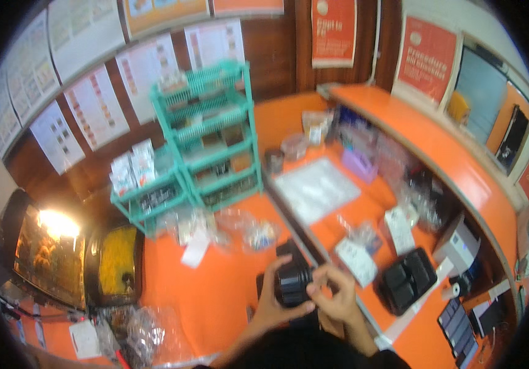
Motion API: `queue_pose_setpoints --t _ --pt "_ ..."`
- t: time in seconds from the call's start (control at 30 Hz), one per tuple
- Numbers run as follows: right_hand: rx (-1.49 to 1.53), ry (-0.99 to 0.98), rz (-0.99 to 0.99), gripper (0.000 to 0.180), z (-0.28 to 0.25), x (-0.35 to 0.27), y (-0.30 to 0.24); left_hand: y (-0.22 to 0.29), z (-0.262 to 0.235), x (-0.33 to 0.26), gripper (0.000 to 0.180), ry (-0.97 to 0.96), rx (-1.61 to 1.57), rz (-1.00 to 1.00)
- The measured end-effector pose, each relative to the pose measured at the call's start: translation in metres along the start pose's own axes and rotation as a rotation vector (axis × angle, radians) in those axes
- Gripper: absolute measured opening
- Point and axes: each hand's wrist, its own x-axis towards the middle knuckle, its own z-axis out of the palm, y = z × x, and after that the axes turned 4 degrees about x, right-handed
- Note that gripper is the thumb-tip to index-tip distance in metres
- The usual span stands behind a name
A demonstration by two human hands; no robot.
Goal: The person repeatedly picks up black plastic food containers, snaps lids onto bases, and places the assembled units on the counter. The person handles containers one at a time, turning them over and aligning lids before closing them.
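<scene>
In front of my body, low in the head view, a black ribbed round container (pixel 293 284) is held up between my two hands; it may be a stack of several. My left hand (pixel 270 307) is wrapped round its left side, with the thumb underneath. The fingers of my right hand (pixel 338 296) are bent and pinched against its right edge. Behind it another dark object (pixel 290 249) shows, partly hidden by my hands. Just right of my hands lie a white printed packet (pixel 356 261) and a black compartment tray (pixel 407 280) on the orange counter.
A green tiered rack (pixel 206 129) stands at the back, with plastic bags (pixel 258 235) before it. A lit display case (pixel 49 252) is at the left. A white sheet (pixel 316 189) and a purple box (pixel 359 165) lie ahead, under a raised orange ledge (pixel 424 147).
</scene>
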Motion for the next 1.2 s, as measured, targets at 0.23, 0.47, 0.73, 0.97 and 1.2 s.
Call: queue_pose_setpoints --t 0.23,0.47,0.73,0.97,1.2 --pt "0.024 0.002 -0.026 0.016 -0.003 -0.002 0.006 0.001 0.007 0.002 0.095 -0.020 0.046 0.022" --pt "-0.295 0.029 -0.141 0.016 -0.002 0.002 0.006 -0.016 0.010 0.011 0.095 0.037 0.119 0.109" --pt "-0.334 0.061 -0.150 0.014 0.000 0.000 0.013 -0.022 0.007 0.009 0.094 0.033 0.052 0.142" --pt "-0.088 0.019 -0.106 0.011 -0.004 0.001 0.013 -0.035 0.000 0.008 0.095 0.047 0.118 0.109" --pt "0.141 0.061 -0.082 0.039 -0.006 -0.004 0.000 -0.007 0.013 0.006 0.096 -0.025 -0.048 0.040"
